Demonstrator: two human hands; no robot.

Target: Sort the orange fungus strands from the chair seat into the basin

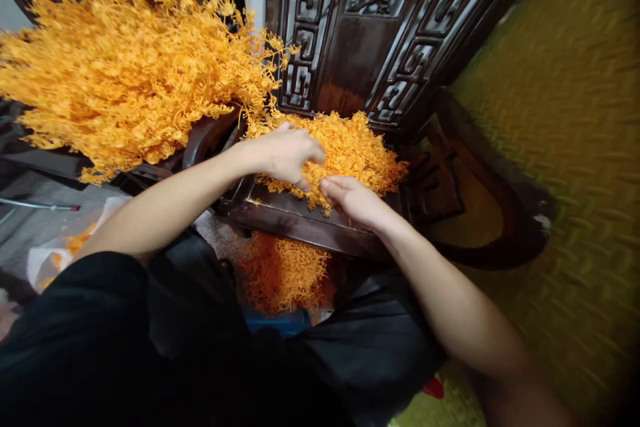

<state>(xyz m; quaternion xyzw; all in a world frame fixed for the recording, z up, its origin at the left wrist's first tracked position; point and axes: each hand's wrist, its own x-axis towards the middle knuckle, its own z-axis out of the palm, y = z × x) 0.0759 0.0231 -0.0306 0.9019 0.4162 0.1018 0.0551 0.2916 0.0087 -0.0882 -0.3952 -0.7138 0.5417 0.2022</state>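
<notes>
A pile of small orange-yellow curly sprigs, like artificial foliage, covers much of the dark wooden seat. Over the pile's left part my left hand reaches in, its fingers curved with thumb and fingertips apart. Just right of it, at the pile's front edge, my right hand is closed in a pinch with its thumb toward the left hand. Whatever lies in that pinch is too small to make out. The two hands are close together but do not touch.
A large heap of orange branches rests at the left. Beneath the seat, between my knees, are more orange sprigs above a blue object. A carved chair back rises behind the pile, with a curved armrest at right.
</notes>
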